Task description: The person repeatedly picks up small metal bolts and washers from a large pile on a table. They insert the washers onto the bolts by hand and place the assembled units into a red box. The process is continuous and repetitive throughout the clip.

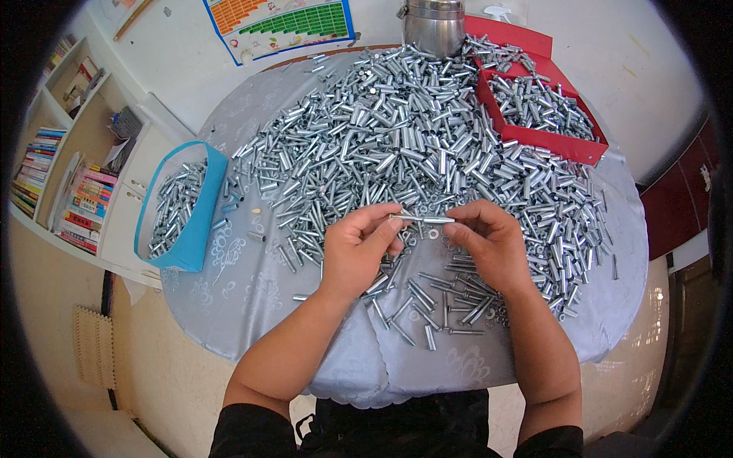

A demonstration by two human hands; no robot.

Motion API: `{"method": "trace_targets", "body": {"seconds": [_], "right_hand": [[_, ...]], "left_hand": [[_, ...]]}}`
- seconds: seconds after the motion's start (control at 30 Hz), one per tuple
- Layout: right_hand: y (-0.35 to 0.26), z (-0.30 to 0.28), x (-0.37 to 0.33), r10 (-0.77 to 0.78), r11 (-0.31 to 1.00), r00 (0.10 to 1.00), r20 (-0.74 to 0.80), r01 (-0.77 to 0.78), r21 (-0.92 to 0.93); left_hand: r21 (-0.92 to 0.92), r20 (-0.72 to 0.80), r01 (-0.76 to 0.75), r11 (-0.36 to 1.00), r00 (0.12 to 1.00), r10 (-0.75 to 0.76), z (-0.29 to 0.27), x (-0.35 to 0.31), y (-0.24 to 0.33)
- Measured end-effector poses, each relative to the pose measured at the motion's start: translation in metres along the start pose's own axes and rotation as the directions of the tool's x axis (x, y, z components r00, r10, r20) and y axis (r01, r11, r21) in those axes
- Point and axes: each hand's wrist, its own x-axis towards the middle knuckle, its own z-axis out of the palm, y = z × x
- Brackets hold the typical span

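Between my two hands, a metal expansion bolt [426,219] lies level above the heap, its thin threaded part to the left and a wider sleeve to the right. My left hand [357,246] pinches the left end between thumb and forefinger. Closed on the sleeve end are the thumb and fingers of my right hand [492,243]. Below the hands, loose bolts [467,331] and small washers are scattered on the cloth. A large heap of silvery sleeves and bolts [366,130] spreads behind and around both hands.
A blue fabric bin [205,217] with metal parts stands at the left. At the back right, a red box [553,145] holds more parts, near a steel canister [434,29]. The round table has a grey patterned cloth [252,305]. Bookshelves [99,164] stand further left.
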Motion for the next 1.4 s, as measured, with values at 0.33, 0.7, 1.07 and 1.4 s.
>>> {"method": "trace_targets", "body": {"seconds": [0.33,0.7,1.07,1.4], "right_hand": [[-0.0036,0.0007,0.0004,0.063,0.994,0.998,-0.002,-0.062,0.091],[-0.0002,-0.0024,0.0027,0.041,0.99,0.999,0.027,-0.044,0.131],[0.0014,0.0006,0.0007,0.047,0.996,0.999,0.027,-0.049,0.08],[-0.0053,-0.0019,0.0012,0.07,0.993,0.998,0.011,-0.07,0.095]], "left_hand": [[-0.001,0.03,0.033,0.999,0.999,-0.033,0.0008,0.0015,-0.0006],[-0.121,0.08,0.166,0.979,0.984,-0.157,-0.0011,0.0022,0.0057],[-0.113,0.104,0.161,0.981,0.983,-0.149,-0.0024,0.0028,0.0029],[-0.024,0.172,0.107,0.994,0.98,-0.102,-0.003,0.0024,0.0002]]}}
